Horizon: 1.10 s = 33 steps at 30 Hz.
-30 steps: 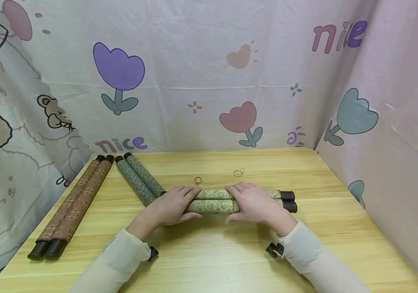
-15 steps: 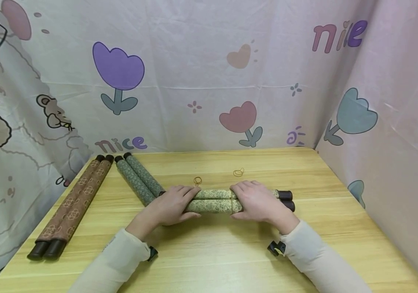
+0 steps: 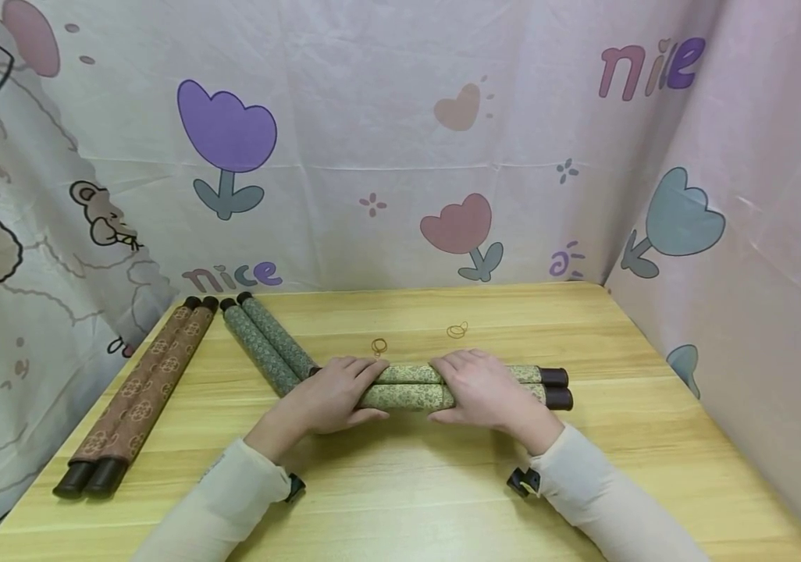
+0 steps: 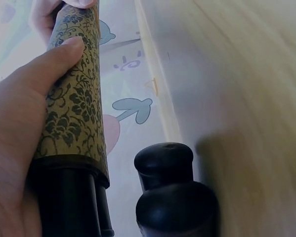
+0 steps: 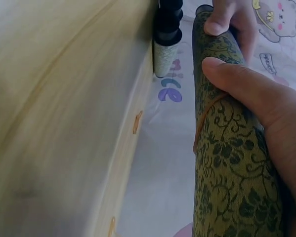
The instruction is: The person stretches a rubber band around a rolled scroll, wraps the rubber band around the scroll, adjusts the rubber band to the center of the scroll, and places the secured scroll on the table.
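Note:
Two yellow-green floral scrolls [image 3: 407, 396] lie side by side, rolled up, with black end knobs [image 3: 557, 399]. Both of my hands hold them from above, raised over the table. On the left half, my left hand [image 3: 326, 394] grips the pair, thumb along the near side. My right hand [image 3: 481, 389] grips the right half, its thumb likewise at the near side. A rubber band [image 5: 203, 121] goes around the scrolls beside the right thumb, as the right wrist view shows. The left wrist view shows black knobs [image 4: 66, 202] by the left palm.
Two dark green scrolls [image 3: 256, 343] lie slantwise behind my left hand. Two brown patterned scrolls [image 3: 144, 390] lie along the table's left edge. Loose rubber bands [image 3: 379, 346] rest behind the held pair, with more bands [image 3: 457, 331] farther right. A printed curtain [image 3: 344, 140] surrounds the table.
My right hand shifted slightly right, then back left, covering most of the rubber band in the head view again. The held scrolls moved a little left, then right. My left hand stayed nearly in place.

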Each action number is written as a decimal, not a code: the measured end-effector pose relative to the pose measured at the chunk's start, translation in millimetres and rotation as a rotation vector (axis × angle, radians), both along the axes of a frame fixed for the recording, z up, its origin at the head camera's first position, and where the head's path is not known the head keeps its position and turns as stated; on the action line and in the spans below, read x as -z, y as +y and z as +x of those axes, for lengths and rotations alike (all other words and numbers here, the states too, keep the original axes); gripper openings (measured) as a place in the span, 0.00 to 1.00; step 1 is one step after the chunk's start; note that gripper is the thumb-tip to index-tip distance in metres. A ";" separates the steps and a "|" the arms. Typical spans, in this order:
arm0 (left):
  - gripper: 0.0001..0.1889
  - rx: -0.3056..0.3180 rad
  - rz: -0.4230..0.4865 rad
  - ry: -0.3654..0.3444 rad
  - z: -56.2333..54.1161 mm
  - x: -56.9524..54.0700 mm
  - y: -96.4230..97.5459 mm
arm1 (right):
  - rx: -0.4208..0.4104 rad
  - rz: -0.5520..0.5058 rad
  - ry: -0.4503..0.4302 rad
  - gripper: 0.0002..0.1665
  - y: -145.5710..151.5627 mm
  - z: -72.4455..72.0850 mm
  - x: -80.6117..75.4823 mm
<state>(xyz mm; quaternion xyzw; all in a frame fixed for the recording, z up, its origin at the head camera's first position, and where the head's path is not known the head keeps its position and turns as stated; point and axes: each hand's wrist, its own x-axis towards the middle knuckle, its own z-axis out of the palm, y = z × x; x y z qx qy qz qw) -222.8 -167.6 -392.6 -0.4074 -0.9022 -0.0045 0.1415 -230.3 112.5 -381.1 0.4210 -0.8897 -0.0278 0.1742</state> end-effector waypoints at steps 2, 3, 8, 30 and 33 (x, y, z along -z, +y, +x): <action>0.41 0.002 -0.005 -0.004 0.2 0.6 1.3 | -0.013 -0.005 -0.009 0.53 -1.2 0.8 0.3; 0.41 0.003 -0.005 -0.006 0.2 0.9 1.8 | -0.015 -0.006 -0.018 0.53 -1.8 1.1 0.5; 0.41 -0.007 0.001 -0.024 0.0 1.1 2.2 | 0.006 -0.025 -0.116 0.59 -0.8 1.7 -0.9; 0.41 0.020 0.004 0.002 1.5 -0.3 3.1 | 0.009 0.015 -0.048 0.52 -0.1 0.8 0.7; 0.41 0.002 0.002 0.006 1.5 0.8 3.1 | 0.009 0.005 -0.052 0.55 -1.1 1.4 0.3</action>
